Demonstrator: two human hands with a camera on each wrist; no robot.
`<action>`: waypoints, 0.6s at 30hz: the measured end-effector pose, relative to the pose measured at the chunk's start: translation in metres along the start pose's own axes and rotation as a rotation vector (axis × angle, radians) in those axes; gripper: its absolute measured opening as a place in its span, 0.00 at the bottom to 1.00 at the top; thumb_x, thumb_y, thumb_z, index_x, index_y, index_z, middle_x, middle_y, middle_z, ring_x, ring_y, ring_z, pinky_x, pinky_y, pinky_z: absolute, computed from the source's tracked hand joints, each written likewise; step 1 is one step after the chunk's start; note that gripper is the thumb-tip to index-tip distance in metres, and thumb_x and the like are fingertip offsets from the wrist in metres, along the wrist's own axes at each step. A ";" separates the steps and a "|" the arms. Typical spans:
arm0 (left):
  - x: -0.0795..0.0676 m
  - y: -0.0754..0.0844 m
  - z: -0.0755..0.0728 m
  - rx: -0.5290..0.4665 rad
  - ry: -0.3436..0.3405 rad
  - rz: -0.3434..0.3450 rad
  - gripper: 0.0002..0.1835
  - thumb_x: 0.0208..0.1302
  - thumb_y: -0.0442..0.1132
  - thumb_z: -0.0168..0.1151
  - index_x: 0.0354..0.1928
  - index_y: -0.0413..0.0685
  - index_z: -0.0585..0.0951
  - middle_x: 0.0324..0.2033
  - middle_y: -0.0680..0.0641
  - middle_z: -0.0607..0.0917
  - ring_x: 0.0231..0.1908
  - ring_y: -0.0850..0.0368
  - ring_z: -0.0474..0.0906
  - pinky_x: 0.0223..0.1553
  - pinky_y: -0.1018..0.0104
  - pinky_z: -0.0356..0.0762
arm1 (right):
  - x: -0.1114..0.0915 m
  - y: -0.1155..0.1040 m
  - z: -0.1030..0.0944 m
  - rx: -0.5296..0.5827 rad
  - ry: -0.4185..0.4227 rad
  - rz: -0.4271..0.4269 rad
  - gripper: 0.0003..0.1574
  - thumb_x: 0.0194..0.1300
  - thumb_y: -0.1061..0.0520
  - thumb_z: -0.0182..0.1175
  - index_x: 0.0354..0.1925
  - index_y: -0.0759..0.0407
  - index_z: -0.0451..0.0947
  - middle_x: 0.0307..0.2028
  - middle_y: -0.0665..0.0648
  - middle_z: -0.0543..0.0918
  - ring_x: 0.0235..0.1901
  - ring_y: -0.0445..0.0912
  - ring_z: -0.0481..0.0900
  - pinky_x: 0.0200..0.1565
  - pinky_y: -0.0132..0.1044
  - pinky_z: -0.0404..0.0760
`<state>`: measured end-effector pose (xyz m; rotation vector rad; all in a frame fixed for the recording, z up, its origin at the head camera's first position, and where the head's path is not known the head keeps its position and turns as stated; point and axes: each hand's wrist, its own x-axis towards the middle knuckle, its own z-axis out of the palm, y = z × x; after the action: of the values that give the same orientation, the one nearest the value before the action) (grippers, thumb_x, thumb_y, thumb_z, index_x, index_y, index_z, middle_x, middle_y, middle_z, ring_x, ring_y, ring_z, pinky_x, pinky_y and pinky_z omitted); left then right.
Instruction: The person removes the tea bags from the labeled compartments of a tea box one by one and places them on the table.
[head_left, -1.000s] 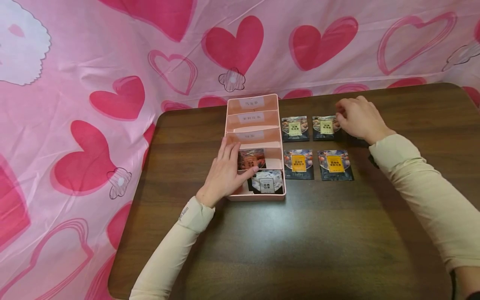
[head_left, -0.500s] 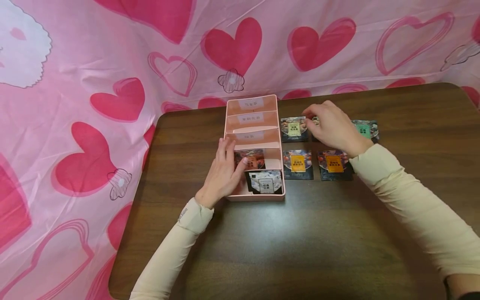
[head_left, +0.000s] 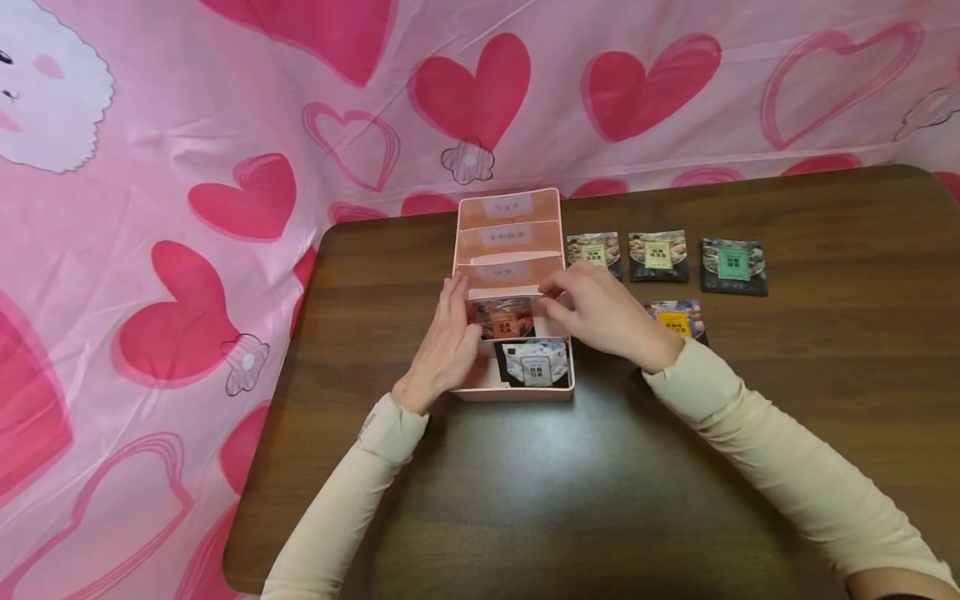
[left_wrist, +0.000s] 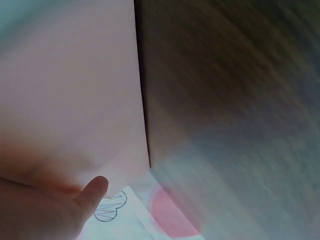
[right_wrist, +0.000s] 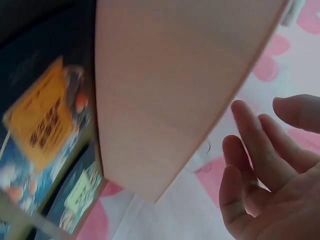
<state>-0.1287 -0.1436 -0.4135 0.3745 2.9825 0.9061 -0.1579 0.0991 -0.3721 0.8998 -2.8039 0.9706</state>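
A pink divided box (head_left: 517, 394) stands on the table. My left hand (head_left: 441, 346) rests along its left rim, fingers stretched toward the back. My right hand (head_left: 603, 312) is over the right rim, fingertips at the compartment with a red-labelled tea sachet (head_left: 498, 321). In the right wrist view, thumb and fingers are apart with nothing between them. The front compartment has a white-labelled sachet (head_left: 538, 368). An orange-labelled sachet (right_wrist: 42, 117) lies beside the box's right wall, hidden under my right hand in the head view.
Two yellow-green-labelled sachets, one near the box (head_left: 595, 252) and one further right (head_left: 658, 255), lie at the back. A green-labelled sachet (head_left: 735, 267) is further right. Another orange-labelled sachet (head_left: 678, 319) is partly behind my right wrist. A pink heart-patterned cloth (head_left: 645, 92) hangs behind the table.
My right hand has moved left from the sachets at the back right to the box's right rim, uncovering the green-labelled sachet. My left hand stays at the left rim, its thumb drawn in.
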 end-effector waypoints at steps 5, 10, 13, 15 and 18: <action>0.001 0.000 0.000 0.010 -0.008 -0.002 0.38 0.62 0.39 0.43 0.74 0.38 0.48 0.76 0.43 0.47 0.76 0.45 0.40 0.74 0.52 0.46 | -0.001 -0.007 0.009 -0.021 -0.028 -0.012 0.10 0.63 0.55 0.61 0.41 0.58 0.82 0.36 0.54 0.85 0.38 0.48 0.75 0.42 0.43 0.74; 0.002 0.002 -0.001 0.019 -0.029 -0.019 0.39 0.62 0.40 0.43 0.75 0.40 0.48 0.76 0.44 0.46 0.76 0.47 0.38 0.75 0.53 0.45 | 0.000 -0.011 0.017 -0.088 -0.024 -0.005 0.12 0.64 0.54 0.60 0.41 0.60 0.82 0.35 0.55 0.86 0.36 0.49 0.72 0.40 0.43 0.70; 0.002 0.002 -0.001 0.021 -0.035 -0.024 0.39 0.62 0.41 0.43 0.75 0.40 0.48 0.76 0.44 0.46 0.77 0.48 0.38 0.75 0.54 0.45 | 0.002 -0.014 0.020 -0.127 -0.025 0.014 0.13 0.64 0.53 0.60 0.41 0.60 0.82 0.35 0.54 0.86 0.36 0.49 0.71 0.39 0.43 0.68; 0.002 0.002 -0.001 0.020 -0.037 -0.028 0.39 0.62 0.41 0.43 0.75 0.41 0.48 0.76 0.44 0.46 0.77 0.48 0.37 0.75 0.53 0.44 | 0.003 -0.015 0.022 -0.139 -0.027 0.030 0.13 0.64 0.52 0.60 0.42 0.60 0.82 0.35 0.54 0.86 0.35 0.49 0.72 0.38 0.42 0.67; 0.001 0.001 0.000 0.014 -0.039 -0.033 0.39 0.62 0.41 0.43 0.75 0.41 0.47 0.76 0.44 0.45 0.77 0.48 0.37 0.75 0.53 0.44 | 0.005 -0.017 0.025 -0.149 -0.025 0.043 0.13 0.63 0.52 0.61 0.42 0.60 0.82 0.33 0.54 0.86 0.35 0.50 0.73 0.38 0.42 0.67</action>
<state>-0.1297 -0.1427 -0.4126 0.3386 2.9516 0.8653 -0.1494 0.0718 -0.3816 0.8416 -2.8813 0.7478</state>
